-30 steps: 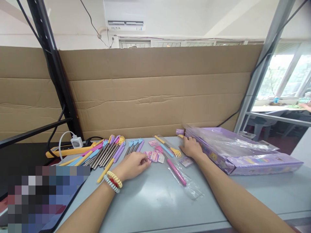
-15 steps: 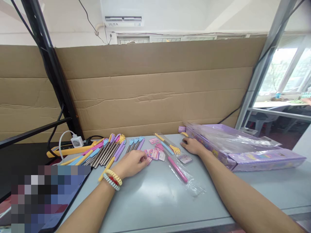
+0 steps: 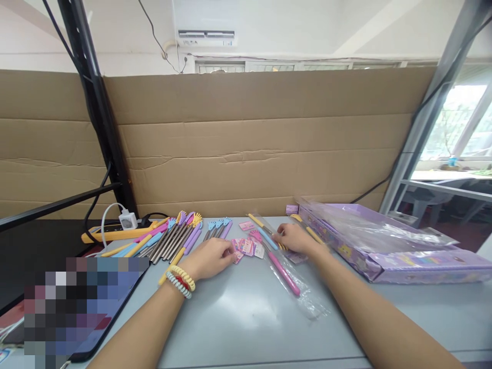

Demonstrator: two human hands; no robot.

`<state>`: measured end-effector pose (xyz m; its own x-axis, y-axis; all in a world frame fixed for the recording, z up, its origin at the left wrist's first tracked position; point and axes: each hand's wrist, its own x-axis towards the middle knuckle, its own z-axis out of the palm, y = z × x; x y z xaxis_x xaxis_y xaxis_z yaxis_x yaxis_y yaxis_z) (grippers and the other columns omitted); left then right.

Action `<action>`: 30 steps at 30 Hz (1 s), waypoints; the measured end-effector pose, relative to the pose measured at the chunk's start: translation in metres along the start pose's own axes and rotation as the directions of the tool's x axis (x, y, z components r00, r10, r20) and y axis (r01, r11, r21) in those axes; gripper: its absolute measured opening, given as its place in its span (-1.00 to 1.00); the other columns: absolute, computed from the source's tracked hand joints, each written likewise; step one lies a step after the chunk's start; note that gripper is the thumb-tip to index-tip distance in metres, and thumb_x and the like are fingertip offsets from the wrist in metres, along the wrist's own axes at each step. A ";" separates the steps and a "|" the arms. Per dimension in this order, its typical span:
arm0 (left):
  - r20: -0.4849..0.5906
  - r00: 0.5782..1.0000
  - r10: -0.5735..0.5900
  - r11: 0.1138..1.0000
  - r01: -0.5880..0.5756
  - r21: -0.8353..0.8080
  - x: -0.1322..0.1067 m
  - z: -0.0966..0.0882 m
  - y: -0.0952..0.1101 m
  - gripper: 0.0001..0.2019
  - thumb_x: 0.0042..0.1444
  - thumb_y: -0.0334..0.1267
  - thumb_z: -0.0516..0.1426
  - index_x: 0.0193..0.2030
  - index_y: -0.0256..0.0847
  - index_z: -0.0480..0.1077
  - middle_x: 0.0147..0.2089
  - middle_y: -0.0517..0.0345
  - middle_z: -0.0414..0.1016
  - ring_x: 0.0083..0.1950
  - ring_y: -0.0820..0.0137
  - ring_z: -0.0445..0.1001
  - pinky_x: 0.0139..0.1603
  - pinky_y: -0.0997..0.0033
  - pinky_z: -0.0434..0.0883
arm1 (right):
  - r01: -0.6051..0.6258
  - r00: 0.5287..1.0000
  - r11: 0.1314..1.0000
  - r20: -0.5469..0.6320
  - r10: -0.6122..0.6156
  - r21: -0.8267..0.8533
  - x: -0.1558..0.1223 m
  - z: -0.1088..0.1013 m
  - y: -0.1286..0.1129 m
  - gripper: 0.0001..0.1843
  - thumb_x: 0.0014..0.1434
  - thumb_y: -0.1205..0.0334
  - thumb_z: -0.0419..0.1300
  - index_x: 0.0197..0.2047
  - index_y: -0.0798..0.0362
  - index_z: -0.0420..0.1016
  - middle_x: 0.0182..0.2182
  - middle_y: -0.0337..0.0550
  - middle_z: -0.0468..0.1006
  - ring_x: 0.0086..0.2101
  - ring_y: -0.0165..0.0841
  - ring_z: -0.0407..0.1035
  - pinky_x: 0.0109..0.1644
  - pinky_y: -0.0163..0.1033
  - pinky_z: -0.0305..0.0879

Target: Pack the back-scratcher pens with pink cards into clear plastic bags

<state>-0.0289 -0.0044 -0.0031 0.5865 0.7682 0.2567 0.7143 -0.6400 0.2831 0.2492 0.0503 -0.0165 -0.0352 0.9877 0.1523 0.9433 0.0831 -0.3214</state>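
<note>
My left hand [image 3: 212, 257] rests on the table with curled fingers, its fingertips at the edge of several overlapping pink printed cards [image 3: 246, 247]. Whatever its fingers may hold is hidden. My right hand [image 3: 294, 238] has its bent fingers closed at the claw end of a yellow back scratcher [image 3: 257, 221], whose head is mostly covered. Beside it lie a light-blue handle [image 3: 268, 239] and a pink back scratcher [image 3: 284, 274] on a clear plastic sleeve [image 3: 313, 306]. A small printed card [image 3: 296, 257] sits partly under my right hand.
Several metal-shafted back scratchers [image 3: 175, 243] lie at the left, near a yellow power strip [image 3: 100, 237] and a tablet-like device [image 3: 126, 292]. An open purple box [image 3: 423, 266] with clear plastic stands at the right. Another yellow back scratcher [image 3: 313, 234] lies beside it. Cardboard [image 3: 261, 138] walls the back.
My right hand has moved left from beside the purple box onto the claw end of the yellow back scratcher. My left hand stays by the pink cards. The view has shifted slightly.
</note>
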 end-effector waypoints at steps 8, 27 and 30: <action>0.002 1.000 -0.006 1.000 0.006 -0.016 0.000 0.001 -0.001 -0.68 0.14 -0.07 -0.05 -0.38 -0.20 0.41 -0.37 0.12 0.48 -0.37 0.38 0.37 -0.38 0.46 0.20 | -0.127 0.988 0.992 0.087 0.128 -0.017 0.002 0.002 -0.002 -0.80 -0.20 0.15 0.22 -0.56 0.13 0.43 -0.55 -0.06 0.49 -0.54 -0.35 0.34 -0.55 -0.33 0.04; -0.395 0.821 -0.413 0.749 0.059 -0.660 0.016 0.005 -0.017 -0.51 0.04 -0.17 0.10 0.12 -0.28 0.17 0.12 -0.10 0.31 0.07 0.31 0.35 -0.04 0.35 0.37 | 0.091 0.799 0.661 0.342 -0.494 0.745 -0.031 -0.013 -0.043 -0.97 -0.30 0.35 0.04 -0.64 0.12 0.23 -0.70 -0.37 0.06 -0.61 -0.54 -0.09 -0.56 -0.36 -0.25; -0.376 0.875 -0.306 0.847 0.070 -0.528 0.010 0.001 -0.013 -0.61 0.08 -0.10 0.06 -0.01 -0.28 0.31 0.02 -0.06 0.42 0.02 0.29 0.39 0.01 0.29 0.35 | 0.024 0.778 0.620 0.374 -0.504 0.784 -0.032 -0.014 -0.046 -0.96 -0.33 0.37 0.06 -0.65 0.13 0.25 -0.70 -0.37 0.10 -0.62 -0.55 -0.07 -0.57 -0.37 -0.23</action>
<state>-0.0314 0.0116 -0.0053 0.1510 0.8613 0.4851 0.4441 -0.4975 0.7451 0.2119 0.0128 0.0060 -0.6265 0.7764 -0.0693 0.3249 0.1793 -0.9286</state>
